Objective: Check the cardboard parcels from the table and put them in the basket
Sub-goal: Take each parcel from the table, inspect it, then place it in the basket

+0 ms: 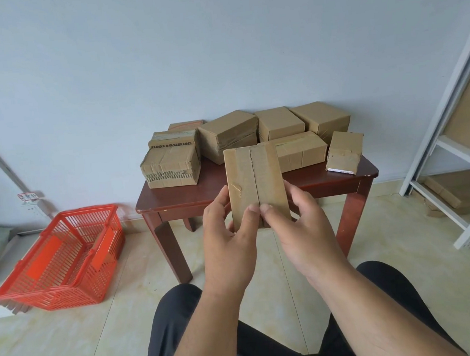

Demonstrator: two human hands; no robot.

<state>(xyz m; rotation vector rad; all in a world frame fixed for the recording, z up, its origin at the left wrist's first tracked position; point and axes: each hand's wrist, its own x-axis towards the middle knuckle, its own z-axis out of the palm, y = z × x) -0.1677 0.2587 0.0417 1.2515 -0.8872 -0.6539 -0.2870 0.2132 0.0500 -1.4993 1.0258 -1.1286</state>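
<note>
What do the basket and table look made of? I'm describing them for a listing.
Basket: orange-red plastic by the look, with moulded slatted walls. Table: dark reddish-brown wood, apparently lacquered, since its top shines; whether solid or veneer can't be told.

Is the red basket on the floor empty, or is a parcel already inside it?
Empty: through the red basket only its own mesh shows, no parcel.

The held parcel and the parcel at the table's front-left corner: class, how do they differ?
The held parcel stands upright in both hands, off the table; the corner parcel lies flat on it. The held one looks slimmer, the corner one blockier with a frayed edge. Both are taped brown cardboard.
</note>
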